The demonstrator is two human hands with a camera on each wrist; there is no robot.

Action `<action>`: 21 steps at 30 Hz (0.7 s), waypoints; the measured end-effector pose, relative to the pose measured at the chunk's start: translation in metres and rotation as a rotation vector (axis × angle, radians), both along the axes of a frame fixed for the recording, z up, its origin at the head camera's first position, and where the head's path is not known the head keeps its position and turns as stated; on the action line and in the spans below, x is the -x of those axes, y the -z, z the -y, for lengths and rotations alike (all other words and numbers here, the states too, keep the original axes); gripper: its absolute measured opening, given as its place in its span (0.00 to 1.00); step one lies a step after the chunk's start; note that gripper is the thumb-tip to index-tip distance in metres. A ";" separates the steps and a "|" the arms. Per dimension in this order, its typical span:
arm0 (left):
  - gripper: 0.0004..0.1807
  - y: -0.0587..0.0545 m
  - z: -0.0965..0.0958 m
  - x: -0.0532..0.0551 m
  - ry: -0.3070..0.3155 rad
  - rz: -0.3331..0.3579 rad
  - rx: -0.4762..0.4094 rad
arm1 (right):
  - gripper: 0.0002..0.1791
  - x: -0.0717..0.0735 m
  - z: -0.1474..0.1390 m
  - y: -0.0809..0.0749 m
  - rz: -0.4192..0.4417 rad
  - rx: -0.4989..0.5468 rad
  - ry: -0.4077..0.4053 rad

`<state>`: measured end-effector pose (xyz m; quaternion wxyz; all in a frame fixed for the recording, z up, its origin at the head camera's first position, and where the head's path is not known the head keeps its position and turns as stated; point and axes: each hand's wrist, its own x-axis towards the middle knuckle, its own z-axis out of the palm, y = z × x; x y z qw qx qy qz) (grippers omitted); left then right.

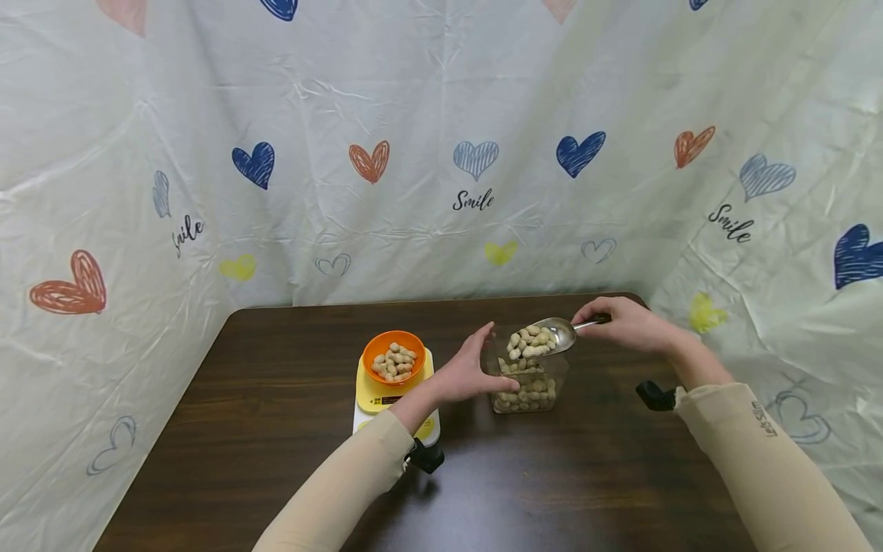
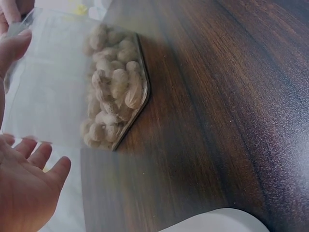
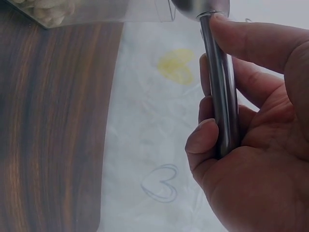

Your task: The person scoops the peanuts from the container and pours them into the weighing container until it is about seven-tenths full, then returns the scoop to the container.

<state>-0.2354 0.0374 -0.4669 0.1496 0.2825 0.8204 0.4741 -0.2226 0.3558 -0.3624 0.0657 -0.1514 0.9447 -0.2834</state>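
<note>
My right hand (image 1: pixel 626 323) grips the handle of a metal scoop (image 1: pixel 564 334), its thumb along the neck and its fingers wrapped round the dark grip (image 3: pixel 223 106). Unshelled peanuts (image 1: pixel 531 340) fill the scoop, which is held at the open top of a clear plastic container (image 1: pixel 560 377). More peanuts (image 2: pixel 116 92) lie in the lower part of that container. With thumb on the near side and fingers at the far side, my left hand (image 1: pixel 467 374) holds the container on its left.
Left of the container, an orange bowl (image 1: pixel 368 354) with some peanuts stands on a yellow and white kitchen scale (image 1: pixel 366 389), partly hidden by my left forearm. Everything rests on a dark wooden table (image 1: pixel 276 429). A white curtain (image 1: pixel 414 92) with printed hearts surrounds the table's back and sides.
</note>
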 end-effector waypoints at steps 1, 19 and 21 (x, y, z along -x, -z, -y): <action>0.64 0.000 0.000 0.000 0.000 0.003 -0.003 | 0.13 0.000 0.000 0.000 -0.004 0.000 0.002; 0.66 -0.015 0.033 -0.016 0.001 -0.048 -0.034 | 0.14 -0.007 0.000 -0.004 -0.054 0.044 0.010; 0.65 -0.020 0.045 -0.018 0.000 -0.066 -0.055 | 0.15 -0.008 0.002 -0.005 -0.056 0.051 0.017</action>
